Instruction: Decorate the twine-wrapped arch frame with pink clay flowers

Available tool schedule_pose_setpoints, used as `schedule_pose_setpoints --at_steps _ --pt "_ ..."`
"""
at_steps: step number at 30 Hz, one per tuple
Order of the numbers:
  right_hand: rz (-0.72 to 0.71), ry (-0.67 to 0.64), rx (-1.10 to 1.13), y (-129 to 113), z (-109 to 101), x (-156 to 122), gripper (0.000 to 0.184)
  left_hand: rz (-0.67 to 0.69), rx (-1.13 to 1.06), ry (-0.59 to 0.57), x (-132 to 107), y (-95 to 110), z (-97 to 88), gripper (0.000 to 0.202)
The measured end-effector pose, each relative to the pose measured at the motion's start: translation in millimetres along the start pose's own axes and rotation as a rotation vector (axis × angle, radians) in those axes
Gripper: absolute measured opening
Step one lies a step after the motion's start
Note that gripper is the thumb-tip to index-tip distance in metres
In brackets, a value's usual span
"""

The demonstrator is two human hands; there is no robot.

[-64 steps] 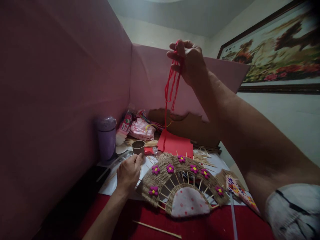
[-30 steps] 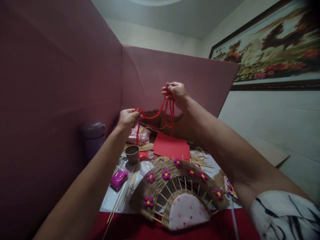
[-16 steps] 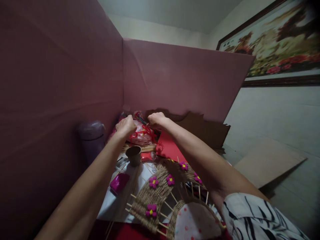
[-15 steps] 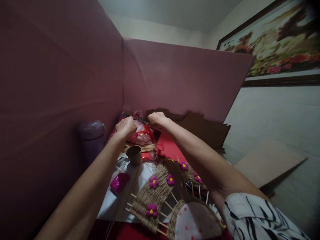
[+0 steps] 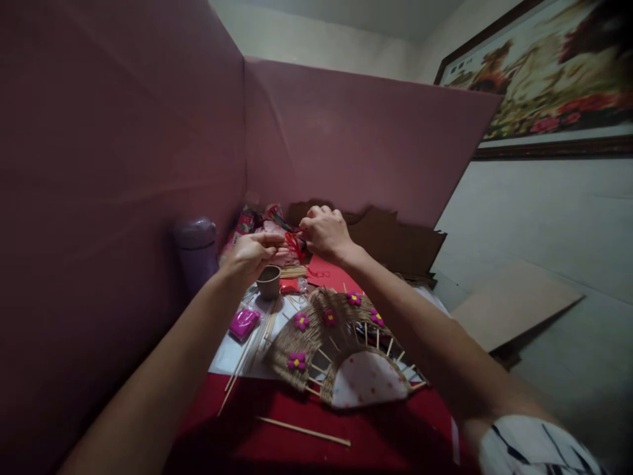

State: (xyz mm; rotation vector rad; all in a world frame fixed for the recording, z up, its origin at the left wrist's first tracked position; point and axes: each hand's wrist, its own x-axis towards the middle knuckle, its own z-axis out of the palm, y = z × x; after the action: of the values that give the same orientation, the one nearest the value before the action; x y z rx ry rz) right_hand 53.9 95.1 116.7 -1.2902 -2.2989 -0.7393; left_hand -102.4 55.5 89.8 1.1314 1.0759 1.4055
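Note:
Both arms reach to the far part of the table, where a bundle of red cord hangs between my hands. My left hand has its thumb pressed against straight fingers, whose tips meet the cord's left side. With bent fingers, my right hand pinches the cord's upper end; its fingertips are partly hidden. Nearer to me lies a woven twine fan with thin wooden ribs, purple clay flowers and a white dotted half-round piece.
A grey-brown cup stands below my left hand, near a purple packet and thin sticks. One loose stick lies on the red cloth. Torn cardboard, red paper and a purple bottle surround the work area.
My fists have loosened into pinches, and the left fingers have straightened. The right hand has shifted slightly right. With the view shifted, the whole fan and a loose stick now show.

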Motion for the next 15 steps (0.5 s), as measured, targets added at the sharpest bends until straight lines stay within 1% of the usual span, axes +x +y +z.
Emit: schedule_pose_setpoints --at_steps 2,4,5,7,8,9,11,15 --pt "0.034 0.074 0.085 -6.3 -4.0 -27.8 0.020 -0.007 -0.142 0.035 -15.6 -11.9 -1.7 0.018" --pt "0.077 0.108 0.196 -12.6 -2.3 -56.1 0.017 -0.013 -0.189 0.041 -28.7 -25.4 -3.9 0.010" --pt "0.113 0.120 0.252 -15.6 0.6 -69.7 0.017 -0.023 -0.193 0.027 -34.5 -32.3 -5.1 0.012" --pt "0.168 0.151 0.360 -20.9 8.7 -94.0 0.016 -0.050 -0.191 -0.052 -44.4 -45.6 -7.1 0.019" --pt "0.182 0.166 0.413 -23.1 13.1 -104.3 0.014 -0.085 -0.199 -0.112 -48.6 -51.5 -7.8 0.022" --pt "0.205 0.188 0.459 -25.0 17.3 -113.1 0.013 -0.131 -0.217 -0.155 -52.2 -56.6 -8.3 0.023" --pt "0.252 0.242 0.533 -27.6 23.8 -125.9 0.013 -0.191 -0.291 -0.237 -58.1 -64.2 -8.4 0.018" --pt "0.277 0.350 0.610 -29.5 30.7 -137.8 0.012 -0.225 -0.402 -0.271 -64.2 -70.4 -6.7 0.010"
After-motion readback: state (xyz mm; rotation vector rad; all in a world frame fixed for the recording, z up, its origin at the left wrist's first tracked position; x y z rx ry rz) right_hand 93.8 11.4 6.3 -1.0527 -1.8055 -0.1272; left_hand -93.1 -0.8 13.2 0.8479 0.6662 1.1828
